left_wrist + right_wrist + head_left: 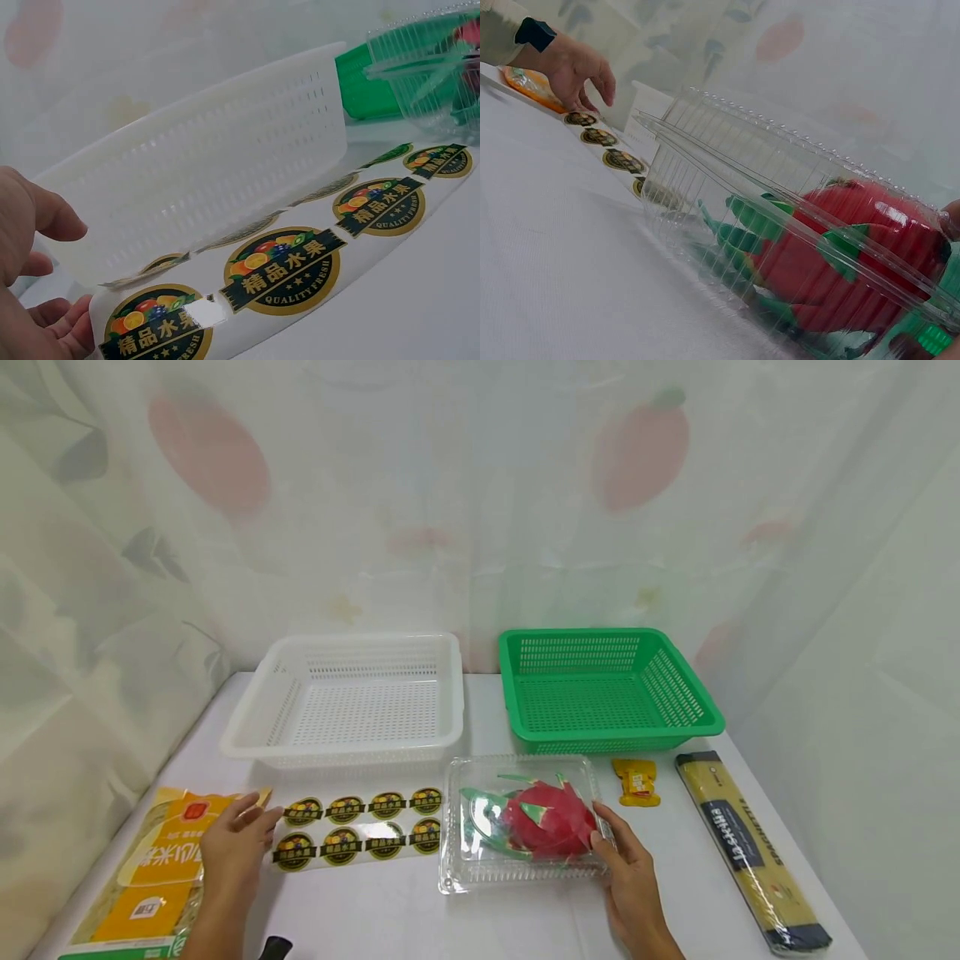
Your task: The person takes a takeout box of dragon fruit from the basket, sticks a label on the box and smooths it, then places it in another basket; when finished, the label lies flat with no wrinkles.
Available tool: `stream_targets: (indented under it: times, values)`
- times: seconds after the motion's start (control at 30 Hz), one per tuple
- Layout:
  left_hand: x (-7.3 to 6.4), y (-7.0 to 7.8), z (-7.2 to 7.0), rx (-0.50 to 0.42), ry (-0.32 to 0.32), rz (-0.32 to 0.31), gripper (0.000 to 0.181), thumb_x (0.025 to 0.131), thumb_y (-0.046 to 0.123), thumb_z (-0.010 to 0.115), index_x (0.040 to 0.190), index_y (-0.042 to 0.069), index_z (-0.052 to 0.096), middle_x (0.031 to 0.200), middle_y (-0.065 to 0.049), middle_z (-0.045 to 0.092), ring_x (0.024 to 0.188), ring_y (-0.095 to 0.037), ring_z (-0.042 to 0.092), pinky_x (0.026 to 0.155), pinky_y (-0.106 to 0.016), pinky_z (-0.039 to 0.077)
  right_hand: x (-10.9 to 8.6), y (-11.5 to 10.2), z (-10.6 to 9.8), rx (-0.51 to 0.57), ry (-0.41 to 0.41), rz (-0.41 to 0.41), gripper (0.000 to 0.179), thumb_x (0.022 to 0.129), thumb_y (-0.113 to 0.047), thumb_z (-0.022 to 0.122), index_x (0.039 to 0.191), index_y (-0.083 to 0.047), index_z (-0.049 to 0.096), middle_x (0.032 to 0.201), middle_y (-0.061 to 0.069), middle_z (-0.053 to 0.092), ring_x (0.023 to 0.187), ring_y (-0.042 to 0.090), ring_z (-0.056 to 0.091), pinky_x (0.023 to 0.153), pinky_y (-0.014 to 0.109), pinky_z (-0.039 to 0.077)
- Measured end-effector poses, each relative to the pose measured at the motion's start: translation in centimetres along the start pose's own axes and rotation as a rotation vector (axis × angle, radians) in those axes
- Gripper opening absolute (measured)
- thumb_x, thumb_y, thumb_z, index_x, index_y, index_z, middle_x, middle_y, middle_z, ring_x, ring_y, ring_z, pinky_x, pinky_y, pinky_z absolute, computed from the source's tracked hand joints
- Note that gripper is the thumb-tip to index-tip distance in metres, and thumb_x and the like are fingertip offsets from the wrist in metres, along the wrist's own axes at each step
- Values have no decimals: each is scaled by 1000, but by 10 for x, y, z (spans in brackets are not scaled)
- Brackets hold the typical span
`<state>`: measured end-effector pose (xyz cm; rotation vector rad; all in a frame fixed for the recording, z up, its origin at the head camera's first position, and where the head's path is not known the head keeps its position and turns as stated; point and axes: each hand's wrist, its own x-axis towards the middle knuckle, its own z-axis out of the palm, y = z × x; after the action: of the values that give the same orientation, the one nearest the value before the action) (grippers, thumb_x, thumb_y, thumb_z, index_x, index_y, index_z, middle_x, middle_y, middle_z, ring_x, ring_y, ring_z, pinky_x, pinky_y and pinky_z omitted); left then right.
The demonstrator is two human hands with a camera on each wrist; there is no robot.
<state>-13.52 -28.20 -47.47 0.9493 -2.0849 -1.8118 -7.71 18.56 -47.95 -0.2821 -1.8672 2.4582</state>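
A clear plastic clamshell box (480, 868) sits on the white table with a red dragon fruit (551, 822) inside, its lid down over the fruit. My right hand (632, 877) grips the box's right side, thumb over the lid and fingers along the edge. To the left lies a sheet of round fruit stickers (360, 835), black and gold. My left hand (238, 843) is at the sheet's left end. In the left wrist view its fingertips (75, 330) meet the sheet's edge, while the thumb stands apart above.
A white basket (345, 752) and a green basket (611, 739) stand at the back. A yellow noodle bag (153, 893) lies at far left, a spaghetti pack (750, 852) at far right. One small yellow packet (636, 782) is before the green basket. A black handle (276, 948) shows at the bottom.
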Motion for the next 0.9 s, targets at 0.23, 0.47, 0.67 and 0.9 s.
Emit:
stream_targets:
  times: [0.23,0.47,0.67,0.9]
  values:
    - [-1,7,-2,-301,-91,-130,66,83,13,77,142,4,47,114,0,54,78,-6,64,72,-20,52,0,0,1,-4,7,4,50,98,-12,55,146,-6,40,151,4,26,138,27,20,93,29,44]
    - [-5,14,-4,-273,-235,-204,76,85,22,76,149,11,37,149,-7,30,92,-4,57,79,-17,49,1,-1,1,-25,25,16,50,99,-11,55,146,-5,40,152,5,27,138,27,20,93,31,44]
    - [-6,13,-2,-163,-302,-143,70,90,14,70,151,12,35,156,-2,18,72,-1,44,59,-14,42,0,-2,2,-23,21,13,50,99,-11,55,146,-5,40,153,5,24,138,27,20,93,31,44]
    - [-6,11,1,-61,-306,-43,74,86,14,74,150,11,37,156,-4,14,63,-1,37,53,-17,35,0,-2,2,-15,21,6,50,98,-11,55,146,-3,39,152,5,27,139,27,20,93,30,44]
